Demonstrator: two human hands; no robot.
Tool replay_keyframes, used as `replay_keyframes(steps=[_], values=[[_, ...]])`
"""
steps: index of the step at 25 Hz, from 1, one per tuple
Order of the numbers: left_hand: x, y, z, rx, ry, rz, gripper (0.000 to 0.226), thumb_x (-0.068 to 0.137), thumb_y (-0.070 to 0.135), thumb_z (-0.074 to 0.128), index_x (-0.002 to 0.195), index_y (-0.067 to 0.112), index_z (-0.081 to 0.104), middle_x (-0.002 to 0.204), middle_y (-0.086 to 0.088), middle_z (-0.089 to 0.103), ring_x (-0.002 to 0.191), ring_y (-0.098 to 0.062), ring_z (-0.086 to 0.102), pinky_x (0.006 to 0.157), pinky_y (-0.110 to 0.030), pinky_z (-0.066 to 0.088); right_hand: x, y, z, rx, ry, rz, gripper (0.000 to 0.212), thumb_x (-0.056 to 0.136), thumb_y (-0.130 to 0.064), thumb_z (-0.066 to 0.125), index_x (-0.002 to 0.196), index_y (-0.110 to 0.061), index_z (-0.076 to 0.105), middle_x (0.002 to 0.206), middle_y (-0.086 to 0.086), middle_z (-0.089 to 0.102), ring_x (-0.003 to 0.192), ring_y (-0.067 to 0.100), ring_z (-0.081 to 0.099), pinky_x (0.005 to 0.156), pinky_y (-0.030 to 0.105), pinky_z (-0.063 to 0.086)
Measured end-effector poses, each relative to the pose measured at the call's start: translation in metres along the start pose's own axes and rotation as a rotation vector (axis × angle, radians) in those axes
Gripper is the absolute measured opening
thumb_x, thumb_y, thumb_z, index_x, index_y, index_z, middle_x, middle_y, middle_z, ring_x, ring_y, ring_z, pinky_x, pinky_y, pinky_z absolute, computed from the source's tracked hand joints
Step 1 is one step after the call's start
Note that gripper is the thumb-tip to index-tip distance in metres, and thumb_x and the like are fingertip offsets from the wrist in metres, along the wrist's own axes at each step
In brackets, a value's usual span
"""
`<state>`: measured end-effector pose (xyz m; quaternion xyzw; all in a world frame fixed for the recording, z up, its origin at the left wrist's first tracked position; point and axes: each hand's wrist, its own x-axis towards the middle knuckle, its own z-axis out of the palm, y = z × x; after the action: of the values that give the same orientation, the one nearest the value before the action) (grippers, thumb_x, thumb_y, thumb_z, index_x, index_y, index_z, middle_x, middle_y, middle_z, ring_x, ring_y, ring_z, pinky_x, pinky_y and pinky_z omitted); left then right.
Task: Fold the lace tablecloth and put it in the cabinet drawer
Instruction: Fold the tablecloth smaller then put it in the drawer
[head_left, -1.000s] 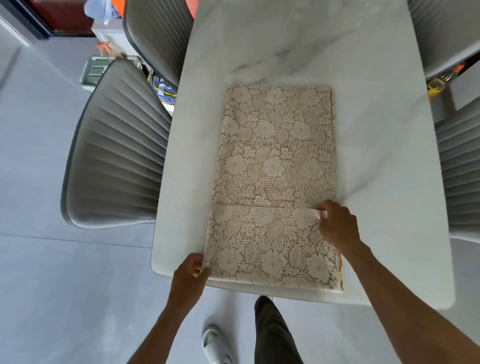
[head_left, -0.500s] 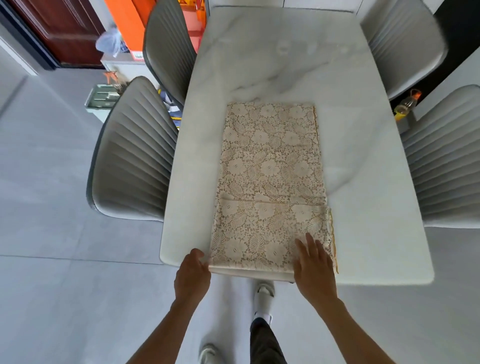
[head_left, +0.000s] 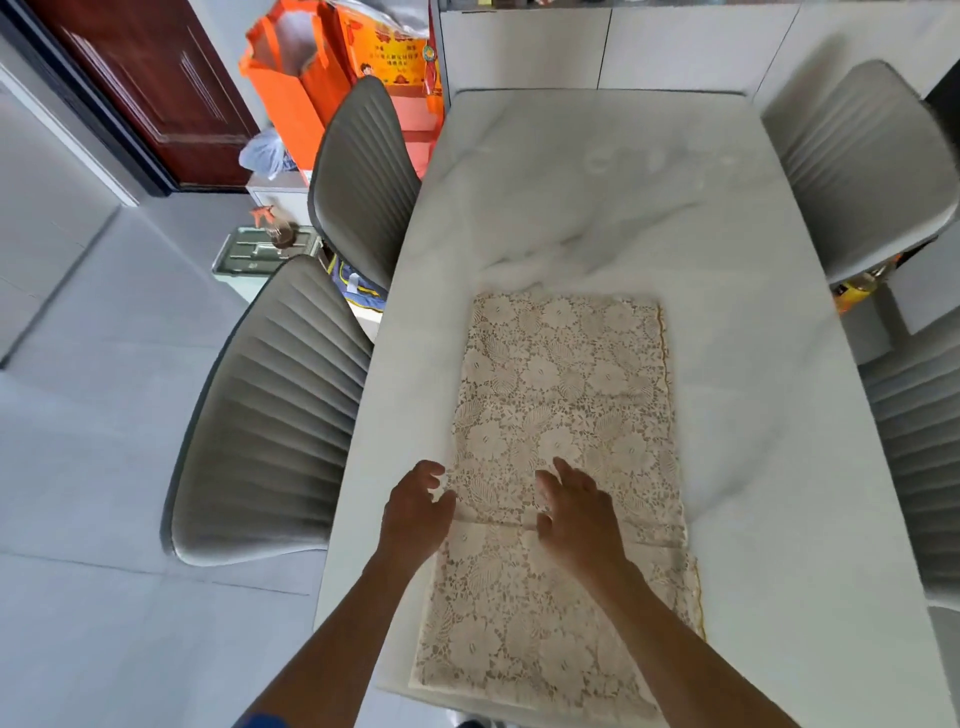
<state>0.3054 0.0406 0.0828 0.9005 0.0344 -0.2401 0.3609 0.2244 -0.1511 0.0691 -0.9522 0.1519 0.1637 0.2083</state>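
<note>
- Cream lace lay under both hands: the left hand (head_left: 415, 506) hovered at the left edge of the lace tablecloth (head_left: 561, 415), fingers spread and curled, gripping nothing.
- The right hand (head_left: 576, 512) reached over the cloth's middle, fingers apart and extended, holding nothing; whether it touched the lace could not be told.
- The tablecloth was folded into a long strip lying flat, its near end at 6 o'clock by the table edge, its far end toward 12 o'clock, with a cross fold line just by the hands.
- It rested on a white marble-look table (head_left: 753, 415), bare at 12 o'clock and 3 o'clock of the cloth.
- Grey ribbed chairs stood around: one (head_left: 270, 415) at 9 o'clock, another (head_left: 363, 176) at 11 o'clock, one (head_left: 857, 166) at 1 o'clock.
- Further off at 11 o'clock were orange bags (head_left: 296, 88) and a dark red door (head_left: 140, 88), over a pale grey tiled floor (head_left: 93, 493).
</note>
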Motion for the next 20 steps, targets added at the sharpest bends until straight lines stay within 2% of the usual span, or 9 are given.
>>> replay_keyframes(steps=[3, 7, 9, 12, 13, 15, 16, 18, 20], values=[[0.066, 0.02, 0.0, 0.043, -0.009, 0.004, 0.033, 0.087, 0.022, 0.061, 0.119, 0.022, 0.054, 0.118, -0.004, 0.061, 0.102, -0.02, 0.059, 0.086, -0.028, 0.046, 0.069, -0.016, -0.01, 0.007, -0.012, 0.042, 0.061, 0.092, -0.021, 0.054, 0.148, -0.023, 0.029, 0.162, 0.003, 0.02, 0.147, 0.028, 0.021, 0.117, 0.049, 0.028], [0.171, 0.054, 0.009, 0.024, -0.054, -0.075, 0.049, 0.083, 0.022, 0.062, 0.131, 0.017, 0.052, 0.128, -0.005, 0.06, 0.117, -0.024, 0.057, 0.101, -0.033, 0.044, 0.142, -0.015, -0.01, 0.002, -0.135, 0.191, 0.094, 0.084, -0.023, 0.066, 0.152, -0.037, 0.002, 0.163, -0.001, -0.018, 0.149, 0.037, -0.012, 0.116, 0.066, 0.007], [0.215, 0.076, 0.016, -0.087, -0.022, -0.097, 0.041, 0.079, 0.024, 0.065, 0.12, 0.017, 0.062, 0.111, -0.003, 0.067, 0.105, -0.025, 0.064, 0.095, -0.037, 0.051, 0.153, -0.01, -0.008, -0.044, -0.204, 0.193, 0.106, 0.083, -0.033, 0.07, 0.151, -0.039, -0.01, 0.16, -0.001, -0.027, 0.147, 0.041, -0.016, 0.114, 0.068, 0.011], [0.272, 0.116, 0.019, -0.387, -0.052, -0.185, 0.021, 0.075, 0.021, 0.073, 0.094, 0.012, 0.069, 0.084, -0.001, 0.069, 0.078, -0.02, 0.065, 0.072, -0.029, 0.054, 0.154, -0.011, -0.009, -0.102, -0.216, 0.171, 0.103, 0.086, -0.044, 0.065, 0.151, -0.037, -0.015, 0.159, 0.004, -0.029, 0.146, 0.046, -0.013, 0.113, 0.066, 0.022], [0.288, 0.13, 0.019, -0.497, -0.081, -0.198, 0.013, 0.075, 0.016, 0.073, 0.087, 0.015, 0.068, 0.084, -0.003, 0.069, 0.075, -0.02, 0.065, 0.068, -0.029, 0.054, 0.155, -0.013, -0.011, -0.115, -0.207, 0.157, 0.098, 0.088, -0.054, 0.058, 0.151, -0.036, -0.015, 0.159, 0.006, -0.029, 0.146, 0.047, -0.012, 0.113, 0.065, 0.024], [0.312, 0.152, 0.019, -0.584, -0.079, -0.138, 0.016, 0.078, 0.007, 0.069, 0.08, 0.022, 0.063, 0.084, -0.001, 0.068, 0.072, -0.017, 0.063, 0.062, -0.028, 0.054, 0.155, -0.016, -0.017, -0.132, -0.222, 0.161, 0.096, 0.076, -0.076, 0.026, 0.151, -0.035, -0.016, 0.158, 0.008, -0.03, 0.146, 0.047, -0.011, 0.114, 0.063, 0.024], [0.32, 0.159, 0.02, -0.582, -0.036, -0.082, 0.018, 0.079, 0.004, 0.067, 0.081, 0.022, 0.063, 0.082, 0.001, 0.067, 0.07, -0.014, 0.062, 0.061, -0.027, 0.053, 0.155, -0.015, -0.018, -0.134, -0.232, 0.163, 0.095, 0.076, -0.076, 0.025, 0.151, -0.034, -0.016, 0.158, 0.008, -0.031, 0.146, 0.047, -0.012, 0.115, 0.063, 0.024], [0.328, 0.161, 0.017, -0.56, 0.136, -0.012, 0.019, 0.082, 0.002, 0.062, 0.091, 0.018, 0.065, 0.088, 0.001, 0.069, 0.075, -0.012, 0.063, 0.069, -0.028, 0.055, 0.155, -0.016, -0.016, -0.13, -0.234, 0.16, 0.094, 0.09, -0.056, 0.051, 0.151, -0.035, -0.017, 0.157, 0.008, -0.032, 0.146, 0.047, -0.013, 0.115, 0.064, 0.022], [0.327, 0.151, 0.01, -0.436, 0.344, 0.05, 0.025, 0.086, 0.001, 0.057, 0.106, 0.015, 0.062, 0.104, 0.0, 0.068, 0.09, -0.014, 0.065, 0.079, -0.026, 0.054, 0.159, -0.015, -0.015, -0.115, -0.232, 0.175, 0.102, 0.089, -0.041, 0.063, 0.15, -0.035, -0.018, 0.156, 0.006, -0.034, 0.145, 0.047, -0.016, 0.114, 0.065, 0.021]])
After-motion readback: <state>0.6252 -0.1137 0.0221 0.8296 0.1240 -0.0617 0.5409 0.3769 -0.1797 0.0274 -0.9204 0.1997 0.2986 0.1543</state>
